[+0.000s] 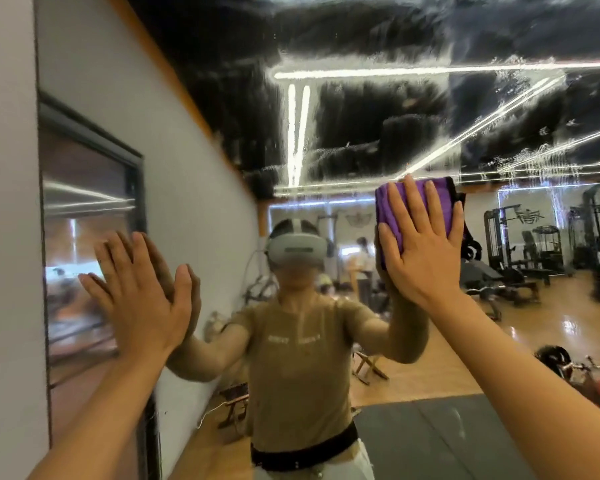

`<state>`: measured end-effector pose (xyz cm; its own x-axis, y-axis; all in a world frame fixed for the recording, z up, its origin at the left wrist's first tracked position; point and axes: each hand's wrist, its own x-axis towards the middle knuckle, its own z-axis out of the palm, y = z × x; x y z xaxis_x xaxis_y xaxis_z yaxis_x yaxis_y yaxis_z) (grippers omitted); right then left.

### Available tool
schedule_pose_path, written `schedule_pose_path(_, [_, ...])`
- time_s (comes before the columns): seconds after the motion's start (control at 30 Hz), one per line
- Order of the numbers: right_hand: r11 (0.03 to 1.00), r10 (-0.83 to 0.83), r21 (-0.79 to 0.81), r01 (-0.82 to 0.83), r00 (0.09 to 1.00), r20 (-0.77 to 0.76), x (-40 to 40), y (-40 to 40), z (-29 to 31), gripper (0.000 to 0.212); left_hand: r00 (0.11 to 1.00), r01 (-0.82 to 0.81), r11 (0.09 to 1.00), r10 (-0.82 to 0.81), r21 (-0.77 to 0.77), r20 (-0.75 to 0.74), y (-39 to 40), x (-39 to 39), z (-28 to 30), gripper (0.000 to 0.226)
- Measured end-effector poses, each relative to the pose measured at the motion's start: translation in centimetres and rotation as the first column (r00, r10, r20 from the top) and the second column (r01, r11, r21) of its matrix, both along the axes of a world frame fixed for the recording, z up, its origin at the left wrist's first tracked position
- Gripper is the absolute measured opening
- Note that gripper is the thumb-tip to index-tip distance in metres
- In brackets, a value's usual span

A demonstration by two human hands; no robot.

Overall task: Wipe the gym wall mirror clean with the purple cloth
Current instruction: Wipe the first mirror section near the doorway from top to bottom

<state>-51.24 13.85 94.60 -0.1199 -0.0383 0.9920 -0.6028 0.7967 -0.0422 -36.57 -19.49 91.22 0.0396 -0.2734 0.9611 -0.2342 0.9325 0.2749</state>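
Note:
The gym wall mirror [361,140] fills most of the head view, its upper part smeared with wet streaks. A folded purple cloth [392,209] lies flat against the glass at centre right. My right hand [421,251] presses the cloth to the mirror with straight, spread fingers. My left hand [141,296] rests flat on the glass at lower left, fingers straight, holding nothing. The mirror shows my own reflection between the two hands.
The mirror's left edge [37,237] meets a plain wall at far left. Reflected in the glass are a dark-framed window [90,216], weight machines [534,244], benches, a wooden floor and a dark mat [430,438].

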Motion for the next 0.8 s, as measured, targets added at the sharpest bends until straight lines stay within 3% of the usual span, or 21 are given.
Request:
schedule_pose_path(0.23, [0.995, -0.058, 0.079, 0.055, 0.998, 0.038, 0.6, 1.0, -14.3, 0.061, 0.999, -0.010, 1.000, 0.009, 0.007, 0.034, 0.3, 0.6, 0.1, 0.078])
schedule_pose_path(0.33, [0.989, -0.088, 0.127, 0.081, 0.995, 0.048, 0.5, 1.4, -17.1, 0.059, 0.999, -0.005, 1.000, 0.004, 0.010, 0.046, 0.3, 0.7, 0.0, 0.078])
schedule_pose_path(0.47, [0.987, -0.062, 0.154, 0.053, 0.996, 0.057, 0.7, 1.4, -14.3, 0.060, 0.997, -0.011, 1.000, 0.011, 0.010, 0.073, 0.0, 0.6, 0.0, 0.079])
schedule_pose_path(0.67, [0.997, -0.021, 0.079, 0.018, 0.999, 0.037, 0.1, 0.6, -3.3, 0.061, 0.997, -0.003, 1.000, 0.002, 0.012, 0.083, -0.4, 0.6, -0.3, 0.079])
schedule_pose_path(0.8, [0.999, -0.015, 0.028, 0.014, 0.999, 0.040, 0.4, 0.5, -5.7, 0.062, 0.995, -0.003, 1.000, 0.002, 0.013, 0.101, -0.3, 0.7, -0.3, 0.080])
